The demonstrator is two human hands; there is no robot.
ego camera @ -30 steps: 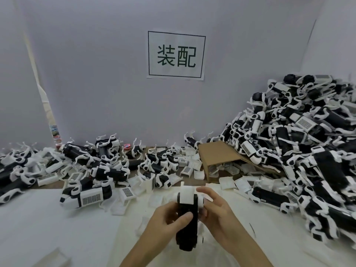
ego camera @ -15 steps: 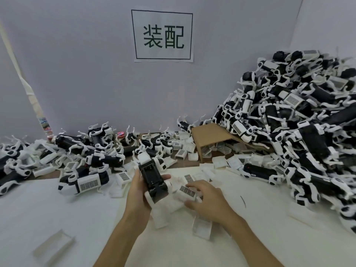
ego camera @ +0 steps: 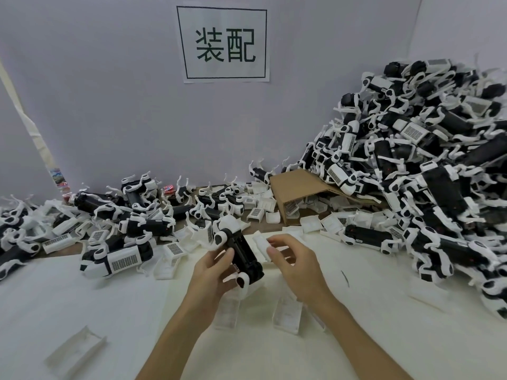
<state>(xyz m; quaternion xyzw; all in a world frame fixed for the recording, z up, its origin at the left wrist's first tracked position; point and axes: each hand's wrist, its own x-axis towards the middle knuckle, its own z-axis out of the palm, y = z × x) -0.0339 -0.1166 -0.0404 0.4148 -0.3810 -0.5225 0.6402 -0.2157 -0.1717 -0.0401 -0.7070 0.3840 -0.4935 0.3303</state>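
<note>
Head view: the left hand (ego camera: pixel 211 272) grips a black-and-white toy body (ego camera: pixel 241 256), fingers and thumb curled round its middle, just above the white table (ego camera: pixel 82 297) at the centre front. Its long axis slants from far-left to near-right, one white-capped end pointing away toward the pile of parts (ego camera: pixel 131 220), the other toward the person. The right hand (ego camera: pixel 296 266) is just beside it, fingers loosely bent at the edge of a white cover (ego camera: pixel 260 244); I cannot tell whether they grip it.
</note>
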